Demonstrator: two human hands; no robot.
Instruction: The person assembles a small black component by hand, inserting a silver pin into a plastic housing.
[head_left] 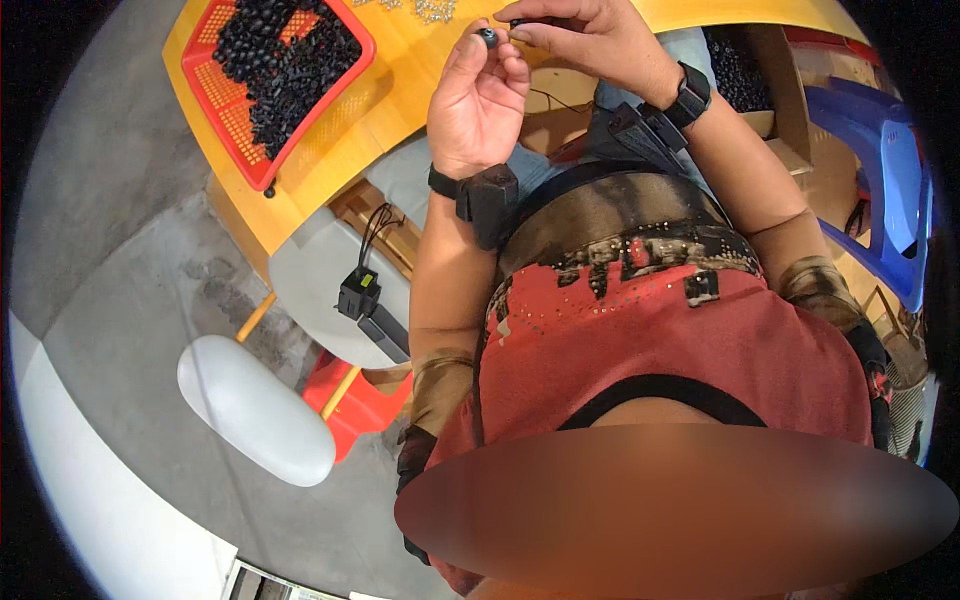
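Both hands raised | left hand (478, 95) fingers clamped on small black round part (488, 36) | right hand (585, 35) fingers pinch another part, unclear | red plastic basket (225, 95) on yellow surface (350, 130) full of unprocessed parts

The scene is viewed from one head-worn fisheye camera, aimed steeply down, close above the table (330, 150) edge.

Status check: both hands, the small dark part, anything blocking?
Left hand pinching small dark part. Right hand at it, fingertips meeting. Red basket of black parts off left, nothing blocking.
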